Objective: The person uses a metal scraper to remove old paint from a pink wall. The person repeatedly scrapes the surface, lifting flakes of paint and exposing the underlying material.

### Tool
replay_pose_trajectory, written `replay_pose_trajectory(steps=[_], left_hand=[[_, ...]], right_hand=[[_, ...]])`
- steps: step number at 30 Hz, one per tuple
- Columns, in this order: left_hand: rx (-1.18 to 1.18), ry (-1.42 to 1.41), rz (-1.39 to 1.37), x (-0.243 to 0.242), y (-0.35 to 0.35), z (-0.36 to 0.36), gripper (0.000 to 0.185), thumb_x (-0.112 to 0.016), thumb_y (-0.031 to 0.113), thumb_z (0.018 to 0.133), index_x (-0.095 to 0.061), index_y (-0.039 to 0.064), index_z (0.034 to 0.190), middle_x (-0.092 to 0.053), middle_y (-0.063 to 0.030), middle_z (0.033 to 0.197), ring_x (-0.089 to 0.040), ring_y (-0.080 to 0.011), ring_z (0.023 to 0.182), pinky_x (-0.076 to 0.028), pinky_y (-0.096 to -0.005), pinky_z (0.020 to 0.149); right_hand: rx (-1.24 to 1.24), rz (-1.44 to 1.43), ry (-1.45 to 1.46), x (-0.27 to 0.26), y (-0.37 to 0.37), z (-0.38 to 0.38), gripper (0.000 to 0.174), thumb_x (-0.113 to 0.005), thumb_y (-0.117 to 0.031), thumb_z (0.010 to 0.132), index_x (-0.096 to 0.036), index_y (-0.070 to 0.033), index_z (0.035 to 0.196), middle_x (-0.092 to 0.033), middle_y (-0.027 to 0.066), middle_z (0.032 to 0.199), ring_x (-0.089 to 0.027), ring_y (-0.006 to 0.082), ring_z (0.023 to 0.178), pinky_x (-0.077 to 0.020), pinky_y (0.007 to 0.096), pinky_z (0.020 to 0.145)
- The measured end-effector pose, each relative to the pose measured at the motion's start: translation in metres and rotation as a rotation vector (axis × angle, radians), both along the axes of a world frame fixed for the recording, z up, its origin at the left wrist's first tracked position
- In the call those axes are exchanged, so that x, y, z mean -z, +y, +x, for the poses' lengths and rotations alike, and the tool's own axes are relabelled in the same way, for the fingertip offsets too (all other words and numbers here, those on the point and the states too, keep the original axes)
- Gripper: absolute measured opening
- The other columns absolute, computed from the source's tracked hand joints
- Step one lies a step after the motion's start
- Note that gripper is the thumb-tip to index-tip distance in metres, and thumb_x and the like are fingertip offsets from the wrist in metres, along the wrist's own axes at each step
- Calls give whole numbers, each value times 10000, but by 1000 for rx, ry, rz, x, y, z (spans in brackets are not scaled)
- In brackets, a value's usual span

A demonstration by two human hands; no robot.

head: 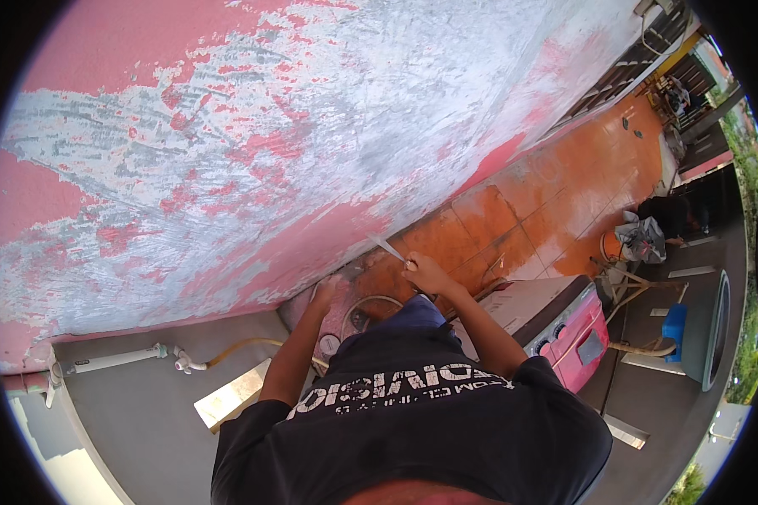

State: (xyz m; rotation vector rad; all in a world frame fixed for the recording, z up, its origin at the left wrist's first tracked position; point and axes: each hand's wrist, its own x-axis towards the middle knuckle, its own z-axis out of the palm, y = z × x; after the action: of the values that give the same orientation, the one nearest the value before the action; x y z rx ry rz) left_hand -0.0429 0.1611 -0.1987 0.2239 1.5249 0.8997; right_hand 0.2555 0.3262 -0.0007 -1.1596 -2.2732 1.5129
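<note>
My right hand (424,273) is closed around the handle of a knife-like scraping blade (390,249). The pale blade points up and left, with its tip close to the foot of the wall. That wall (328,139) has pink paint with wide patches scraped to white and grey. Lower down, my left hand (326,291) is beside the wall's base, partly blurred; I cannot tell whether it holds anything or how its fingers lie.
A pink washing machine (575,341) stands at my right, near a wooden stand and a blue-grey basin (715,328). A white tap (186,360) with a yellowish hose is on the left. Wet orange floor tiles (511,221) run along the wall.
</note>
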Motion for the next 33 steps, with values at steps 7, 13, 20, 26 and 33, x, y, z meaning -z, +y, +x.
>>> replay_pose_trajectory(steps=[7, 13, 20, 26, 33], left_hand=[[-40, -724, 219, -126, 175, 174, 646, -343, 613, 1021, -481, 101, 1389, -664, -119, 1221, -634, -273, 1092, -436, -486, 991], [118, -885, 384, -218, 229, 211, 703, -281, 597, 1044, -468, 31, 1416, -594, -186, 1369, -667, -302, 1074, -536, -487, 930], [818, 264, 85, -165, 319, 202, 475, -468, 379, 1016, -552, 80, 1376, -665, -104, 1285, -666, -254, 1085, -538, -417, 915], [1264, 780, 137, -127, 362, 227, 421, -560, 326, 978, -619, 58, 1298, -692, -107, 1218, -659, -246, 1076, -520, -357, 911], [776, 362, 404, -138, 331, 275, 345, -601, 281, 991, -660, 34, 1224, -717, -112, 1146, -682, -228, 1017, -516, -325, 898]], right_hand=[[516, 259, 244, 1, 23, -18, 244, -607, -176, 940, -555, 2, 1100, -661, 280, 883, -663, 448, 843, -499, 503, 729], [922, 406, 32, 20, 157, 88, 235, -549, -82, 918, -554, 41, 1119, -691, 237, 830, -692, 397, 788, -531, 482, 713], [375, -680, 934, -111, 141, 117, 210, -505, -8, 956, -545, -17, 1163, -590, 241, 1284, -649, 333, 1130, -632, 383, 748], [-192, -1211, 1008, -97, 103, 79, 216, -518, 12, 956, -570, -46, 1157, -510, 254, 1416, -577, 365, 1270, -600, 446, 865], [1226, -477, 807, 40, 207, 151, 279, -491, -12, 972, -462, -68, 1243, -651, 131, 1078, -587, 147, 620, -487, 277, 504]])
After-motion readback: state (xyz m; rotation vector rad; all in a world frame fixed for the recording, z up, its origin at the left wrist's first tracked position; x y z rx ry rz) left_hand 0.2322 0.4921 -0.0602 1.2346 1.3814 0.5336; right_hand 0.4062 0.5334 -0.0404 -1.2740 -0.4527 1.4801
